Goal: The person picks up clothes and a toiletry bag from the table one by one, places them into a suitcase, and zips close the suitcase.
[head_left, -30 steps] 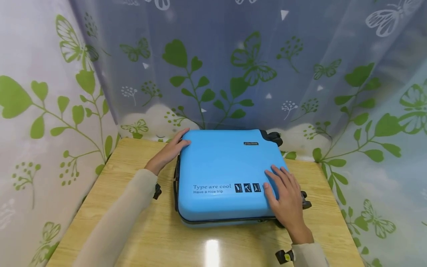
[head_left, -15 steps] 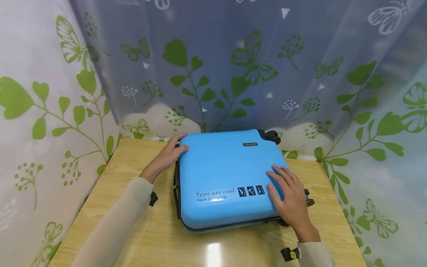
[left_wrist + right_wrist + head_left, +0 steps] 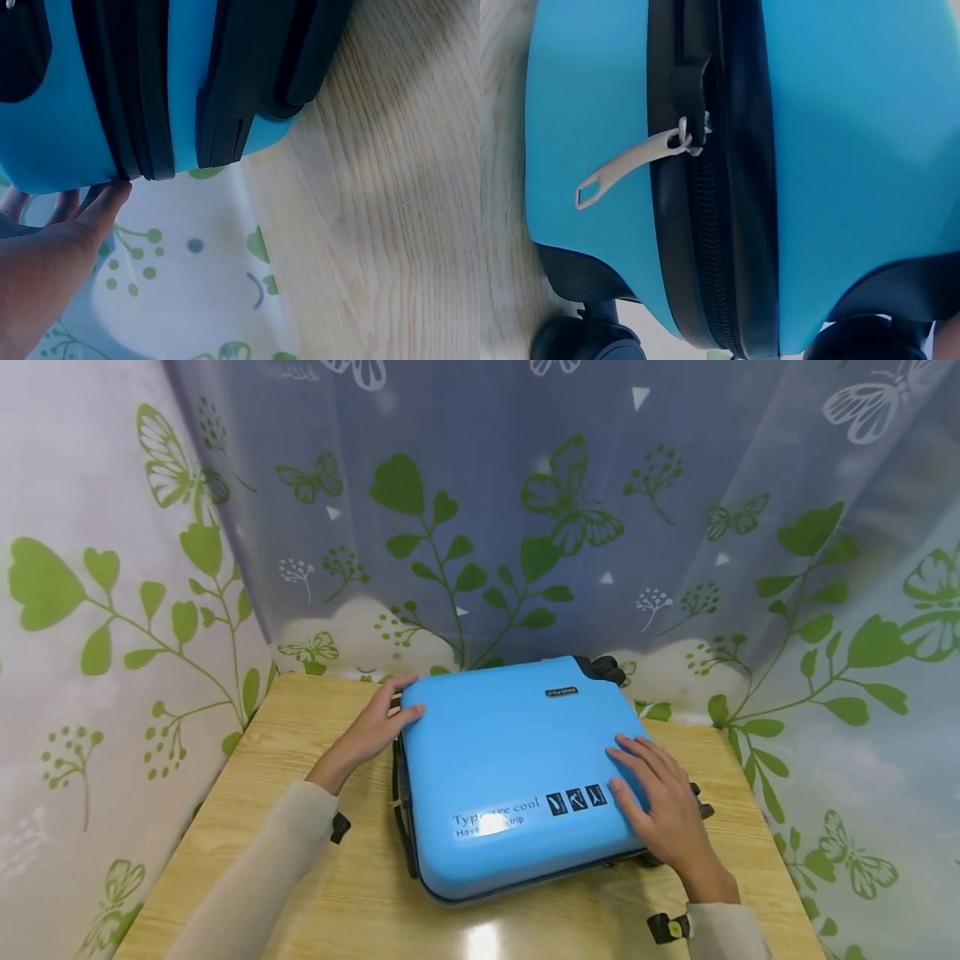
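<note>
A light blue hard-shell suitcase (image 3: 517,739) lies flat on the wooden table, turned slightly askew. My left hand (image 3: 369,727) is at its far left corner, thumb on the top shell and the other fingers against the far side. In the left wrist view those fingertips (image 3: 118,193) touch the edge beside the black seam. My right hand (image 3: 663,806) rests with spread fingers on the top near the right edge. A black side handle (image 3: 403,831) runs along the left side. The right wrist view shows a metal zipper pull (image 3: 626,169) hanging from the zipper (image 3: 709,247).
Black wheels (image 3: 606,670) stick out at the suitcase's right end. The wooden table (image 3: 345,877) extends on both sides and in front. A patterned curtain (image 3: 480,510) hangs right behind the table and along both sides.
The suitcase has turned counterclockwise, its left end coming nearer to me. My left hand has moved toward me with that corner, and my right hand has shifted slightly right and nearer.
</note>
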A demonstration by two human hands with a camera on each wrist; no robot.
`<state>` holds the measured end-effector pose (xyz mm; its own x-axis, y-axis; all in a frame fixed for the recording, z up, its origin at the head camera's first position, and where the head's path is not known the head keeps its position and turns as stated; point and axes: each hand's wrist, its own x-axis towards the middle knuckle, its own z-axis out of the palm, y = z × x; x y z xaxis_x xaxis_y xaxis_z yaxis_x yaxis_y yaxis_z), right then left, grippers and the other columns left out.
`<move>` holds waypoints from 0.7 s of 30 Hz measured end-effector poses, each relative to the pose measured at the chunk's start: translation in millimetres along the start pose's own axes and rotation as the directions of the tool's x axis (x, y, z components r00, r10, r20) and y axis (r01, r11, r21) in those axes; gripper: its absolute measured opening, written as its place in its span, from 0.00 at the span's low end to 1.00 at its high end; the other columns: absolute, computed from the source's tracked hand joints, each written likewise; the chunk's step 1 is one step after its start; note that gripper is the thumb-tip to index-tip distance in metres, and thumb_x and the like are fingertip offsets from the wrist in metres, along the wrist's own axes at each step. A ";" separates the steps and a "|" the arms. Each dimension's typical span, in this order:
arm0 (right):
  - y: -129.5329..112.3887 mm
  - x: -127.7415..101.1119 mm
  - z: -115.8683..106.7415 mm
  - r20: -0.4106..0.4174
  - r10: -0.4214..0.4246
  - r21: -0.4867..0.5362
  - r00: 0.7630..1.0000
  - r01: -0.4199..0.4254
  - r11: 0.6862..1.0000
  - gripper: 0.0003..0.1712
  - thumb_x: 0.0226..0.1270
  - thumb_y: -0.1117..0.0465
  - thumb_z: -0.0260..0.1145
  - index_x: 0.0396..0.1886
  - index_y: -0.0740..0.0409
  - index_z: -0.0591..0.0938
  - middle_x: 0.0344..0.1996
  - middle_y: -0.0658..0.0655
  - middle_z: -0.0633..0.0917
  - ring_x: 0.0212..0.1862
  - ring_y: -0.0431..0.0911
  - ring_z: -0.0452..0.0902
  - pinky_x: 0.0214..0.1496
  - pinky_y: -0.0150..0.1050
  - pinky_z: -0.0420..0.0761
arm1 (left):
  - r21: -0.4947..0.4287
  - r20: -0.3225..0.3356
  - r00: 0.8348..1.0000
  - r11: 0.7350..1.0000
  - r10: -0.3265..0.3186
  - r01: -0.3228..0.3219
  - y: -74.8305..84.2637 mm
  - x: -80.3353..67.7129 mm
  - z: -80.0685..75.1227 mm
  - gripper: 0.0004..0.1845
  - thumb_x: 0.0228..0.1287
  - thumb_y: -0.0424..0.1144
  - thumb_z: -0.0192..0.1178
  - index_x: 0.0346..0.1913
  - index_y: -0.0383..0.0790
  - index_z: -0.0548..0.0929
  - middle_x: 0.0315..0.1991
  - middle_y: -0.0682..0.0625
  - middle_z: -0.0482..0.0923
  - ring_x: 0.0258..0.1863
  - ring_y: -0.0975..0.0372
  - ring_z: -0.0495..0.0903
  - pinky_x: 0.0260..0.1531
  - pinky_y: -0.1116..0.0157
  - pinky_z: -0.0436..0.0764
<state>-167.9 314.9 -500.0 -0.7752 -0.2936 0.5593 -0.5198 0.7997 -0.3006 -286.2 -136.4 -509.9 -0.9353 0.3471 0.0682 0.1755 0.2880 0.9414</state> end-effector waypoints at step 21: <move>12.9 -1.6 -2.0 -0.047 -0.006 0.071 0.999 0.010 0.997 0.26 0.68 0.63 0.71 0.67 0.56 0.87 0.71 0.62 0.83 0.76 0.64 0.73 0.85 0.42 0.59 | 0.017 -0.029 0.999 1.000 -0.020 0.020 1.1 -23.7 7.0 0.40 0.85 0.49 0.58 0.87 0.38 0.55 0.86 0.34 0.51 0.82 0.31 0.57 0.75 0.31 0.69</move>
<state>-172.7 326.7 -503.2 -0.7541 -0.2736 0.5970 -0.5512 0.7579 -0.3490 -261.7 -138.0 -512.8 -0.9470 0.3156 0.0592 0.1619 0.3103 0.9367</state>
